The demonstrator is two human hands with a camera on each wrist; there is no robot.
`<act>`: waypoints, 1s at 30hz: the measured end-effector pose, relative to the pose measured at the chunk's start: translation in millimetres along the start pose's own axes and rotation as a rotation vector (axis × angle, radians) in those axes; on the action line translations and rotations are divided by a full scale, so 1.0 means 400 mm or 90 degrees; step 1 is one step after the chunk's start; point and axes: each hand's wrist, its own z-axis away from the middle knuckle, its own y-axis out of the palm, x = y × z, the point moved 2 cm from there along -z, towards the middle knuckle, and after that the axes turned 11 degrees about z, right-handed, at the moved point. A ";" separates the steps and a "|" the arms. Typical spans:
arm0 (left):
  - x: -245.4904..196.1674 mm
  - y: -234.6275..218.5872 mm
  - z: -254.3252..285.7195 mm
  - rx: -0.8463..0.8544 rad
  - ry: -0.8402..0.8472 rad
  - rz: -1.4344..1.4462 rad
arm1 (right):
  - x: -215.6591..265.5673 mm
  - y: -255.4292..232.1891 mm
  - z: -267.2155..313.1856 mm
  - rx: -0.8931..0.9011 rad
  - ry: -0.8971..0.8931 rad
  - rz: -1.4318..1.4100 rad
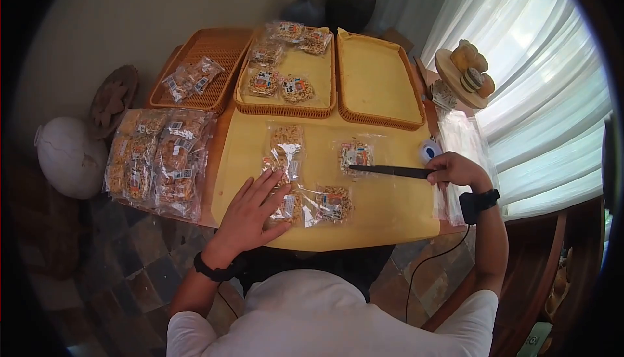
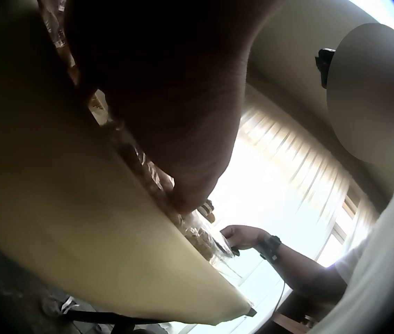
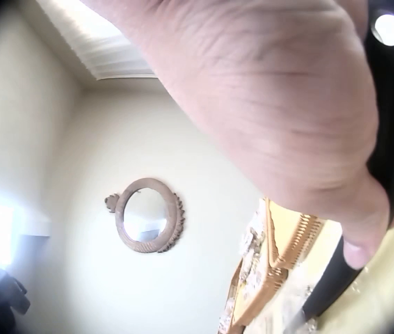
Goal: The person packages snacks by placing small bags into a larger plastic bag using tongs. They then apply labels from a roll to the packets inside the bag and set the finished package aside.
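In the head view, my right hand [image 1: 453, 170] grips the handle of long black tongs [image 1: 396, 171], whose tip touches a clear packet of nutty snack [image 1: 356, 153] on the yellow sheet [image 1: 403, 207]. The right wrist view shows my thumb pressed along the black tongs [image 3: 332, 278]. My left hand [image 1: 250, 217] lies with fingers spread over packets at the front left; beside it are an upper packet [image 1: 287, 137] and a front packet [image 1: 333, 203]. In the left wrist view, my left hand [image 2: 176, 104] covers part of the packets.
Three wicker trays stand at the back: the left tray [image 1: 227, 38] with a few packets, the middle tray [image 1: 279, 110] with several, the right tray [image 1: 377, 71] lined in yellow. Stacked packets [image 1: 156, 162] lie at left. A wooden stand [image 1: 455, 84] and a white round object [image 1: 428, 151] are at right.
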 end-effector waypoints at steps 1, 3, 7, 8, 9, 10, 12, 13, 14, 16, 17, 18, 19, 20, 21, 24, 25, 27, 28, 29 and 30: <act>0.004 0.000 -0.002 -0.001 0.003 0.017 | 0.012 -0.028 0.012 -0.057 -0.006 0.043; 0.006 0.002 -0.001 -0.003 0.007 0.012 | 0.027 -0.059 0.043 -0.084 -0.004 0.068; 0.011 0.006 -0.001 -0.015 0.014 0.032 | 0.012 -0.072 0.092 -0.120 0.056 0.103; 0.012 0.007 0.000 -0.016 0.012 0.033 | 0.002 -0.070 0.097 -0.161 0.061 0.088; 0.013 0.008 0.001 -0.016 0.009 0.035 | -0.008 -0.064 0.101 -0.201 0.068 0.071; 0.013 0.009 0.000 -0.015 0.009 0.037 | -0.003 -0.048 0.096 -0.239 0.079 0.081; 0.016 0.014 0.002 -0.015 0.012 0.037 | -0.032 0.000 0.046 -0.261 0.034 0.081; 0.018 0.014 0.001 -0.020 0.012 0.033 | -0.030 0.016 0.028 -0.283 -0.017 0.082; 0.016 0.013 0.000 -0.018 0.013 0.032 | 0.004 0.036 0.019 -0.271 -0.008 0.086; 0.013 0.013 0.002 -0.022 0.012 0.036 | 0.032 0.070 -0.020 -0.263 -0.068 0.074; 0.012 0.013 0.003 -0.021 0.012 0.036 | 0.043 0.085 -0.039 -0.256 -0.127 0.064; 0.013 0.013 0.002 -0.022 0.013 0.035 | 0.056 0.102 -0.057 -0.256 -0.126 0.061; 0.013 0.013 0.002 -0.024 0.014 0.034 | 0.075 0.114 -0.072 -0.290 -0.181 0.101; 0.013 0.014 0.002 -0.023 0.014 0.034 | 0.086 0.120 -0.078 -0.323 -0.237 0.142; 0.014 0.014 0.001 -0.024 0.015 0.036 | 0.085 0.120 -0.079 -0.324 -0.237 0.142; 0.013 0.012 0.001 -0.029 0.013 0.041 | 0.085 0.112 -0.077 -0.354 -0.251 0.152; 0.012 0.012 0.003 -0.029 0.014 0.043 | 0.079 0.112 -0.068 -0.335 -0.204 0.134; 0.012 0.013 0.003 -0.026 0.009 0.046 | 0.076 0.125 -0.066 -0.317 -0.155 0.115; 0.012 0.013 0.002 -0.022 0.007 0.047 | 0.089 0.145 -0.076 -0.320 -0.204 0.135; 0.011 0.013 0.002 -0.018 0.010 0.047 | 0.103 0.165 -0.082 -0.324 -0.253 0.154; 0.011 0.013 0.001 -0.021 0.012 0.043 | 0.116 0.179 -0.085 -0.339 -0.259 0.166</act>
